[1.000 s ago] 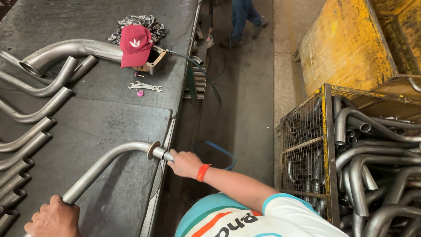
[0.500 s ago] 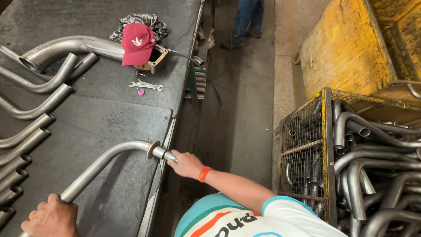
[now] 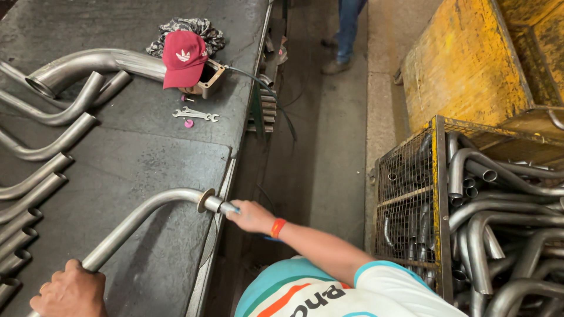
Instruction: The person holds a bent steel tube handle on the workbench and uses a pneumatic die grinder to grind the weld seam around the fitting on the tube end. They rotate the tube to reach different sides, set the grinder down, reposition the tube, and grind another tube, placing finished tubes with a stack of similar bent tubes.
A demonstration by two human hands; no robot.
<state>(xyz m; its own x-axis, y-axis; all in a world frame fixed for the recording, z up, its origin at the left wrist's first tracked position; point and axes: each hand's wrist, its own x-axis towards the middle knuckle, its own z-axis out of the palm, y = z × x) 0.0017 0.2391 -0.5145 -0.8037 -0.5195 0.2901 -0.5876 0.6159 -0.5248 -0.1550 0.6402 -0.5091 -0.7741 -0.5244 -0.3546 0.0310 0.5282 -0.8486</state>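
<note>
Currently both hands are clamped on one bent pipe [image 3: 147,214] lying across the tabletop [image 3: 147,158], its flanged end sticking past the edge. Left hand [image 3: 70,290] grips the lower straight run; right hand [image 3: 252,216] is closed around the short end beyond the flange [image 3: 205,201]. More bent pipes [image 3: 41,147] sit in a row at the left. Red cap [image 3: 183,57] and wrench [image 3: 197,115] lie further up. Wire crate [image 3: 411,199] of pipes stands on the floor to the right.
</note>
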